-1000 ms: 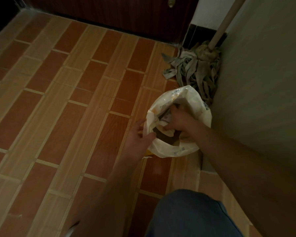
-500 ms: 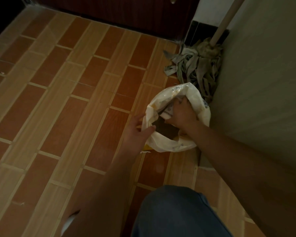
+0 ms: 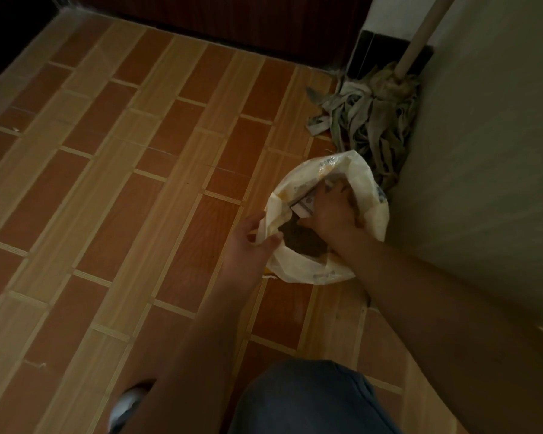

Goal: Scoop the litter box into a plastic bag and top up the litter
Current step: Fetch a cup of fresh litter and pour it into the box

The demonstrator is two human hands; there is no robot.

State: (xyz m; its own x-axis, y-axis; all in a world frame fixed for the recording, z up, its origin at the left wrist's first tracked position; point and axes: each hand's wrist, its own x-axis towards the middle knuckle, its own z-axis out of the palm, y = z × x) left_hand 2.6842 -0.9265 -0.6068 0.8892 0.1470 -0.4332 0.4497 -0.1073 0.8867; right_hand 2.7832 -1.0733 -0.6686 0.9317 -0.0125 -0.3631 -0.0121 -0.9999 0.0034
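Plastic bag point(image 3: 323, 270) on the floor beside the mop point(image 3: 373, 120): left hand point(image 3: 248, 242) still pinches its near rim open, right hand point(image 3: 333, 214) remains inside, grip unclear; little has changed, bagging apparently continues.

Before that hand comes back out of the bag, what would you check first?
1. Bag mouth held open: ok, left hand pinches the near rim.
2. Right hand inside the bag: ok, but what it grips: cannot tell.
3. Bag stands on the floor without tipping: ok.
4. Dark contents stay inside, none spilled: ok.
5. Mop clear of the bag: not ok, its strands lie right against the far side.
6. Litter box within reach: cannot tell, none in view.
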